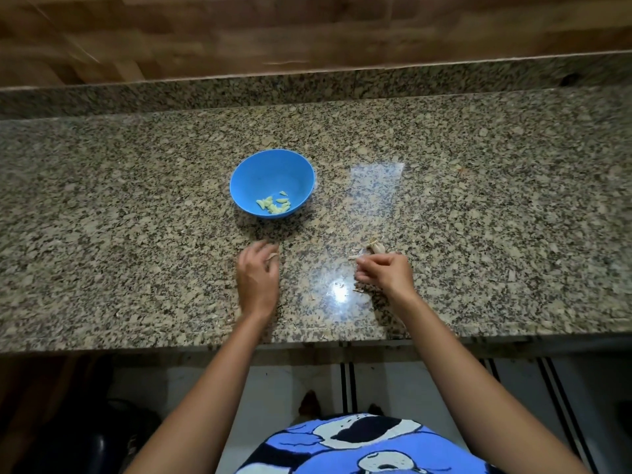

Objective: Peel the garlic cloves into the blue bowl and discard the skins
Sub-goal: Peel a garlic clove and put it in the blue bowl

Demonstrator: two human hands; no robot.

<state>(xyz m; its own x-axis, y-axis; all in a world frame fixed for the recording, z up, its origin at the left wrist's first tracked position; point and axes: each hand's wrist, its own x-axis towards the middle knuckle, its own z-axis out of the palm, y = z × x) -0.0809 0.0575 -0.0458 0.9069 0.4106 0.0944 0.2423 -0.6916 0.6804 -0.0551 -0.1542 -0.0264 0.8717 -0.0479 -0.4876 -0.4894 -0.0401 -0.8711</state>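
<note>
The blue bowl (272,183) stands on the granite counter (136,200) and holds several peeled pale green cloves (273,204). My left hand (257,278) hovers just in front of the bowl, fingers curled, with a scrap of pale skin (272,256) at its fingertips. To the right, my right hand (384,273) pinches a strip of garlic skin (355,257). The rest of the garlic head (376,247), with dry roots, lies on the counter just beyond those fingers. A few skin bits (357,289) lie under the right hand.
A raised granite ledge (307,87) and a wooden wall (239,32) close off the back. The counter's front edge (171,340) runs just behind my wrists. White cabinet fronts (444,388) and dark objects (85,439) sit below.
</note>
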